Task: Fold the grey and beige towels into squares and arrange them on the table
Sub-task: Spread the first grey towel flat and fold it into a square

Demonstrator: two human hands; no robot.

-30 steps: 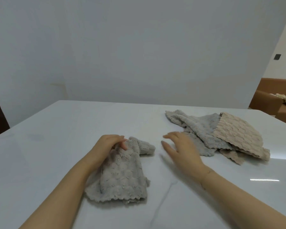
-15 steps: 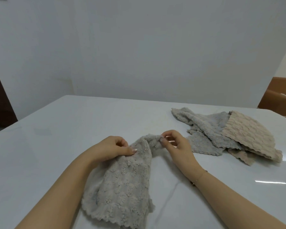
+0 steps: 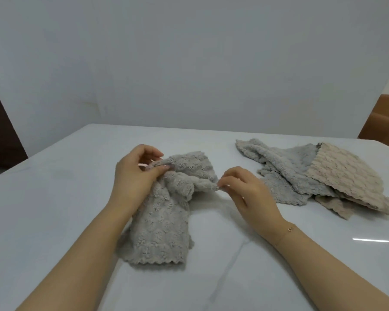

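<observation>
The left hand [image 3: 133,178] has a closed grip on the fluffy grey scallop-edged towel [image 3: 160,221], thumb and curled fingers pinching a bunched fold at the towel's far end. The right hand [image 3: 245,191] has a closed grip too, thumb and forefinger pinching a thin corner of the same towel, its remaining fingers curled loosely above. The two grips sit near each other, the right one slightly nearer the person, and a short rumpled span of grey pile stretches between them, lifted a little off the glossy white marbled counter [image 3: 54,198]. From the left grip the rest of the towel trails back toward the person in a narrow, loosely folded strip lying flat on the counter, partly under the left wrist, and ends in a wavy hem. A thin gold bracelet [image 3: 289,230] circles the right wrist.

Beyond the right grip, on its outer side and well apart from the held towel, lies a loose heap of cloths. A second crumpled grey fleece towel [image 3: 283,171] forms the side nearest the right grip, its near edge just beside the right knuckles. A beige ribbed towel [image 3: 346,176] lies over the far side of that grey one, and another beige layer shows beneath its near edge.

A plain pale wall [image 3: 189,63] stands behind the counter.
</observation>
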